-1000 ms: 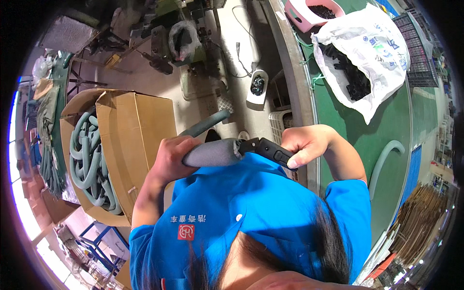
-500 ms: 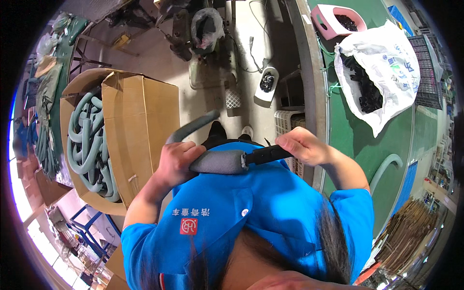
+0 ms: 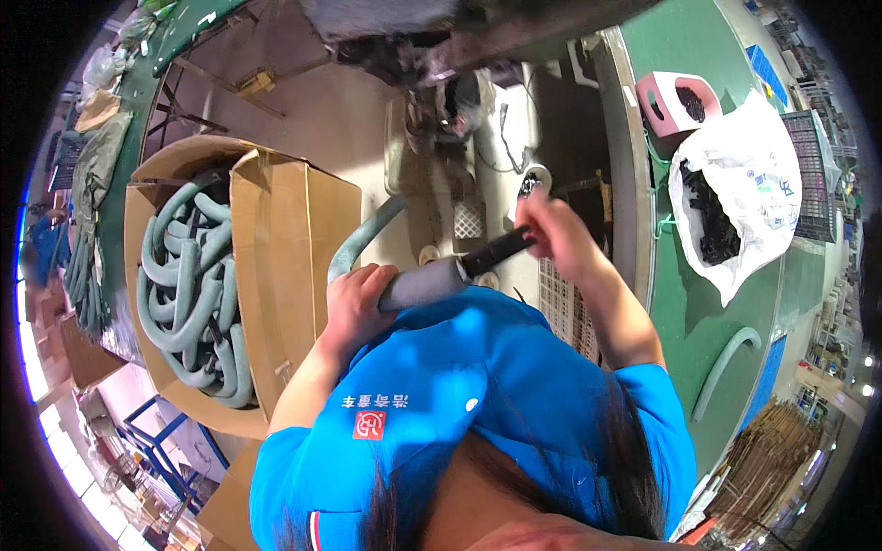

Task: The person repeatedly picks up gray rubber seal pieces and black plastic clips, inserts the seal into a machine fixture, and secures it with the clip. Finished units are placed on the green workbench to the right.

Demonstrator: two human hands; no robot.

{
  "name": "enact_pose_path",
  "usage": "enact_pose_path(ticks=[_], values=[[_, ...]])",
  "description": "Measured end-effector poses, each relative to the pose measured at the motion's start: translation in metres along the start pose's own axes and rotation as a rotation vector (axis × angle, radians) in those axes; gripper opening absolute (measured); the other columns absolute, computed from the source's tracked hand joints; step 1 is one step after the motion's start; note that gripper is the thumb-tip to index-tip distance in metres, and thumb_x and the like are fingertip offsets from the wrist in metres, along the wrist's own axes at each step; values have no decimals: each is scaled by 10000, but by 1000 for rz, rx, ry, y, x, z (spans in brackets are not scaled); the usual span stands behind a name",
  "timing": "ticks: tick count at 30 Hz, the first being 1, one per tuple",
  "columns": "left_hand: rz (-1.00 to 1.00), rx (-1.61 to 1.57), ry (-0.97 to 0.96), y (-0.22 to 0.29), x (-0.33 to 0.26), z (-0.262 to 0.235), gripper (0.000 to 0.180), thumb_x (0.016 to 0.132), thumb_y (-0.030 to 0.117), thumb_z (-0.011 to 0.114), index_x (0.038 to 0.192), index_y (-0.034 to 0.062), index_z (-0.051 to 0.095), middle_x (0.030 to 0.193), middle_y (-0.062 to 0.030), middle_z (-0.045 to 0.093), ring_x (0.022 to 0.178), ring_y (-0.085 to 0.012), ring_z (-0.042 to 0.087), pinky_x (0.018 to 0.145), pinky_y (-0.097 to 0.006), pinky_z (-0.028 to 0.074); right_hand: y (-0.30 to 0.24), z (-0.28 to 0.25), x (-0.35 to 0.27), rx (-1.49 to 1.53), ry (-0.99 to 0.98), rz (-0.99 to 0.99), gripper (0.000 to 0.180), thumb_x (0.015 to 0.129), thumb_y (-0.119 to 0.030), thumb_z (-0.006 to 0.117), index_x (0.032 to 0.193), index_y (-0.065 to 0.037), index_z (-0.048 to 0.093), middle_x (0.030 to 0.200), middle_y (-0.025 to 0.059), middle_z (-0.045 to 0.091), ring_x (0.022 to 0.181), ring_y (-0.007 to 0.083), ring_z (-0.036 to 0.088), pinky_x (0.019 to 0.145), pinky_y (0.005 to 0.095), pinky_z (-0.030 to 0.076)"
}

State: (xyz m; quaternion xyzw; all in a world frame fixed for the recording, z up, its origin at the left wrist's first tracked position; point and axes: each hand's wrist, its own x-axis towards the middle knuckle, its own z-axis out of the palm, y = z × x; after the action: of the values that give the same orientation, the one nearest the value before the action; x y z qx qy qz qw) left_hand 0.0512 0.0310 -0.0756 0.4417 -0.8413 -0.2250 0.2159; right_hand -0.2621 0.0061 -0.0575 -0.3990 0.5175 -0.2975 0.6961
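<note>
The person wears a bright blue short-sleeved shirt, its sleeves ending above the elbows so that both forearms are bare. On the chest sits a small red square emblem with a white figure in it, and beside it a short row of white embroidered characters (they read upside down from this camera). A narrow red and white stripe trims the shirt near the lower edge of the view. Dark hair falls over the right shoulder. The left hand [image 3: 354, 308] and right hand [image 3: 551, 230] are ungloved, with no rings or watch to be seen.

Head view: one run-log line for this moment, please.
left hand: grips grey-green foam tube | right hand: holds black part at tube end | cardboard box of tubes: at left
</note>
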Motion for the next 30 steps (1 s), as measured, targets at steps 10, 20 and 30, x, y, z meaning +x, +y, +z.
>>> enact_pose_path(ticks=[10, 20, 30], values=[[-199, -134, -20, -48, 11, -26, 211, 635, 72, 685, 833, 70, 614, 716, -140, 624, 679, -344, 627, 621, -365, 497, 46, -1, 135, 1152, 183, -36, 264, 953, -98, 374, 975, 114, 530, 1058, 266, 580, 1067, 379, 563, 947, 433, 486], [-319, -189, 9, -49, -5, -22, 264, 603, 48, 699, 854, 53, 618, 721, -148, 627, 668, -302, 640, 627, -342, 493, -21, 21, 108, 722, 82, -159, 258, 919, -9, 474, 1144, 108, 523, 1152, 222, 585, 1105, 293, 576, 955, 335, 493], [-401, -162, 134, -38, -4, -25, 320, 599, 78, 708, 905, 87, 614, 785, -149, 647, 755, -333, 646, 680, -367, 512, -45, 39, 159, 376, 253, -291, 149, 886, -123, 613, 1023, -83, 655, 1082, 64, 648, 1049, 164, 593, 874, 313, 462]])
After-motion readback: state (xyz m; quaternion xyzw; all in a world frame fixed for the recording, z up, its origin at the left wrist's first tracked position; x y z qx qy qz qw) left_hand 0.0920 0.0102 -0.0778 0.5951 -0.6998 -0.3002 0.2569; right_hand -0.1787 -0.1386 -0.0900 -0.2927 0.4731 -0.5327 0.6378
